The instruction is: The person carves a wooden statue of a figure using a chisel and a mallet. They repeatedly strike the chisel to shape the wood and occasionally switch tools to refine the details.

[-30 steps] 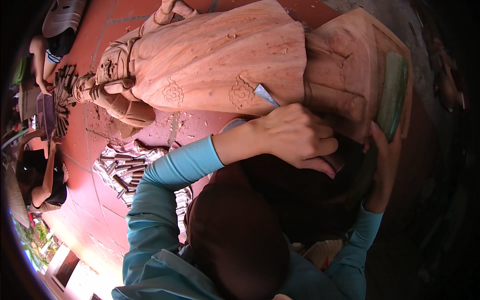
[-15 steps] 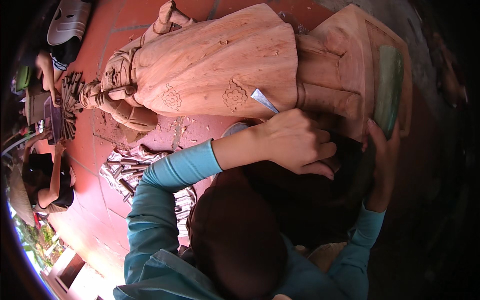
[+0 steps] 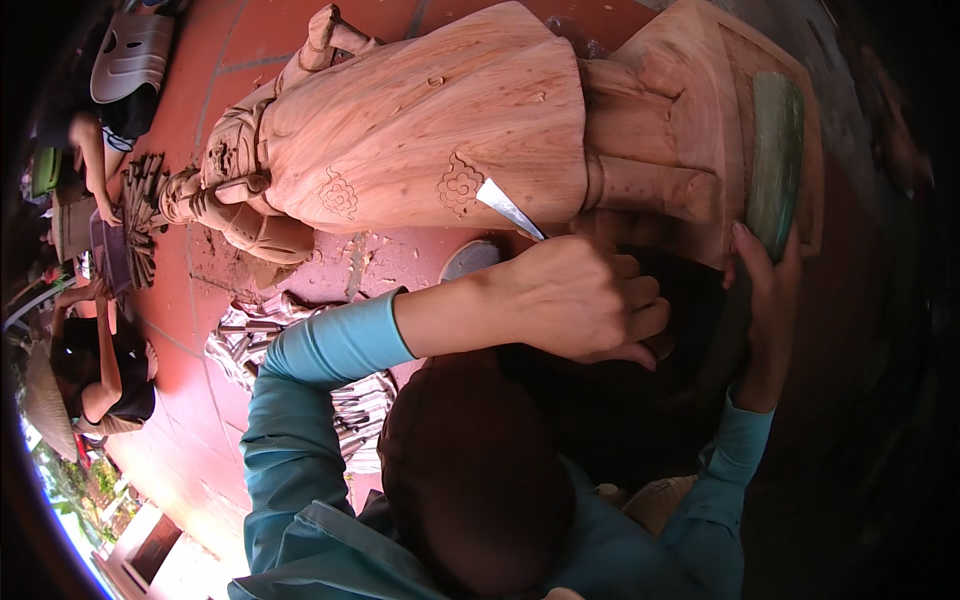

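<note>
A carved wooden statue (image 3: 430, 120) of a robed figure lies across the floor, its head at the left and its base (image 3: 690, 90) at the right. My left hand (image 3: 570, 300) is closed around a chisel (image 3: 508, 207); its flat pale metal blade points up and left, the tip beside a cloud-shaped carving (image 3: 460, 186) on the robe. The fist hides the chisel's handle. Farther right, my right hand (image 3: 770, 300) grips the lower end of a thick green cylinder (image 3: 776, 165), which looks like a mallet and stands in front of the base.
Several tools lie on a striped cloth (image 3: 365, 420) at the left. Another bundle of tools (image 3: 143, 215) lies beyond the statue's head, near two other people (image 3: 100, 370). A grey plastic chair (image 3: 132, 60) is at the far left. Wood chips (image 3: 365, 245) dot the red tiles.
My left hand and the chisel have shifted slightly left, bringing the blade closer to the cloud carving. The green cylinder in my right hand has risen a little.
</note>
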Tool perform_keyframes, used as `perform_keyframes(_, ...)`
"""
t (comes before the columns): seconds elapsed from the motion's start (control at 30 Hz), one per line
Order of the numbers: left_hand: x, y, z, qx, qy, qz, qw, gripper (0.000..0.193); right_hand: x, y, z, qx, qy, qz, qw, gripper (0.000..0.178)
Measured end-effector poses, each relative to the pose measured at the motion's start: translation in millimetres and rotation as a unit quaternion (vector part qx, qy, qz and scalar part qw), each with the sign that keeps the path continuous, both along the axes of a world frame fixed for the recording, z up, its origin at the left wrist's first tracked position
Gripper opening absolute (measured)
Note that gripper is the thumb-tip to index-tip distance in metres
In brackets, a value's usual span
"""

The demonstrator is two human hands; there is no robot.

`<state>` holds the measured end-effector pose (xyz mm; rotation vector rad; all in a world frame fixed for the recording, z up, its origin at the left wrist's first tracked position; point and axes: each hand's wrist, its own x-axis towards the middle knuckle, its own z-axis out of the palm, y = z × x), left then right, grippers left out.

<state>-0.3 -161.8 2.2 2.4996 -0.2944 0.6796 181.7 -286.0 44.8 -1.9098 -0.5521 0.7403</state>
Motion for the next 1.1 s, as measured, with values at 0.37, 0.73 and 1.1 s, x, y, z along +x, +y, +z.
perform_keyframes(0.37, 2.9, 12.8, -10.4, -0.020, -0.162, 0.086, 0.983, 0.031, 6.3, -2.5, -4.9, -0.017, -0.017, 0.021, 0.999, 0.038)
perform_keyframes(0.73, -2.1, 14.7, -11.2, 0.013, -0.187, 0.103, 0.977, 0.030, 5.2, -1.4, -5.2, -0.024, -0.014, 0.013, 1.000, 0.041)
perform_keyframes(1.1, -5.6, 15.2, -8.3, 0.023, -0.177, 0.111, 0.978, 0.024, 6.4, -2.4, -5.9, -0.030, -0.009, 0.006, 1.000, 0.043)
